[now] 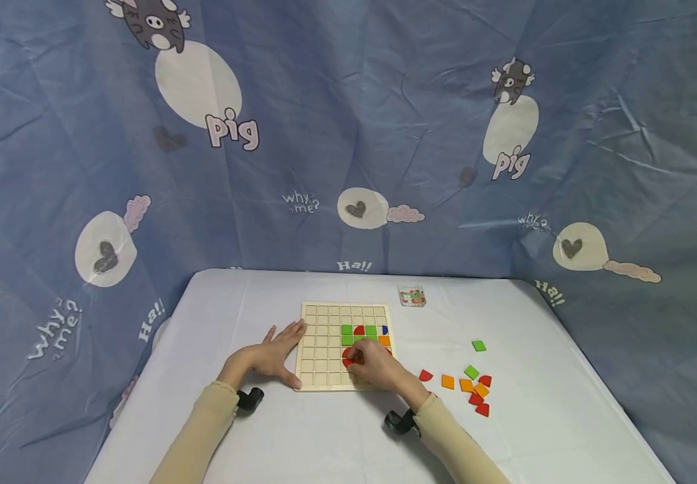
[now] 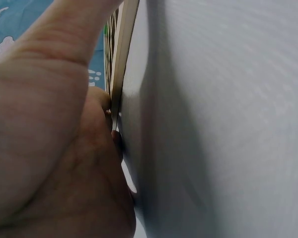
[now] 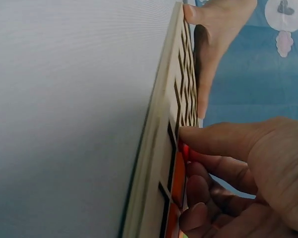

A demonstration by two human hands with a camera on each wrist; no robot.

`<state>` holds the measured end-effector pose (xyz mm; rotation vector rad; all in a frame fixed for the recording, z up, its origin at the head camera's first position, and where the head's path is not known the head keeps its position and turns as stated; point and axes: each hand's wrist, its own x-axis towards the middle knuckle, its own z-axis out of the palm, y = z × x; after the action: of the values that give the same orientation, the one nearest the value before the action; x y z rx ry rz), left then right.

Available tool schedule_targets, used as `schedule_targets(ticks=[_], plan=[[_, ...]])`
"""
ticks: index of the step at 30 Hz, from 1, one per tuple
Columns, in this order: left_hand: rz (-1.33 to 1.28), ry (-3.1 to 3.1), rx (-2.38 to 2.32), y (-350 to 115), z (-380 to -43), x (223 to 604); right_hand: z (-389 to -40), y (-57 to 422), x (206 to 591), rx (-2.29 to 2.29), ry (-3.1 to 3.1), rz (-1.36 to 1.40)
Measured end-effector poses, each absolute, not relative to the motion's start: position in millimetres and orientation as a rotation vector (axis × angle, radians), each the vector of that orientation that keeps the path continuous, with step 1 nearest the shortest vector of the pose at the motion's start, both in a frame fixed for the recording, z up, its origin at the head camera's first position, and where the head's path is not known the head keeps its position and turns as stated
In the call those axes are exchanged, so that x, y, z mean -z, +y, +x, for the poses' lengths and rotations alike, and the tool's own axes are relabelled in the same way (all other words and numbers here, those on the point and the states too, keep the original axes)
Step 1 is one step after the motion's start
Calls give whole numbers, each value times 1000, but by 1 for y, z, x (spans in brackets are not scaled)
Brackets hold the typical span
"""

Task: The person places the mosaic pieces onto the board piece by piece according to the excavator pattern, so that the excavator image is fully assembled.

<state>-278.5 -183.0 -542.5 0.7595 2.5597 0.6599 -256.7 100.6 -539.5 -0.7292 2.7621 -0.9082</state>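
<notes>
A square wooden grid board (image 1: 318,346) lies on the white table. My left hand (image 1: 271,356) rests against its left edge with fingers and thumb spread. In the left wrist view the palm shows close beside the board's side. My right hand (image 1: 377,366) is over the board's lower right part, where its thumb and fingertips pinch a small red tile (image 3: 185,150) at the grid surface. That tile's outline is mostly hidden by the fingers. Green tiles (image 1: 347,330), a red rounded tile (image 1: 359,330), an orange tile (image 1: 384,341) and a blue piece (image 1: 385,330) sit in the cells around it.
Right of the board lie loose tiles: orange squares (image 1: 447,382), green squares (image 1: 478,345) and red quarter-rounds (image 1: 425,375), several in a loose cluster. Behind the board's right corner is a small card (image 1: 412,296) with a coloured pattern. A blue printed cloth (image 1: 324,148) hangs behind the table.
</notes>
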Motion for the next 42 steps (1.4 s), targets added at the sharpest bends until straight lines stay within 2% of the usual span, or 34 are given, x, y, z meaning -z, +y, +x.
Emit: schedule_targets(ticks=[19, 30, 36, 42], plan=[[751, 2563, -647, -181, -278, 543, -254, 110, 534, 1032, 2692, -683], [746, 2574, -653, -181, -276, 542, -249, 178, 510, 983, 2730, -801], [749, 2579, -647, -180, -276, 542, -247, 225, 502, 858, 2686, -697], [746, 2582, -640, -180, -276, 542, -245, 245, 511, 757, 2629, -583]])
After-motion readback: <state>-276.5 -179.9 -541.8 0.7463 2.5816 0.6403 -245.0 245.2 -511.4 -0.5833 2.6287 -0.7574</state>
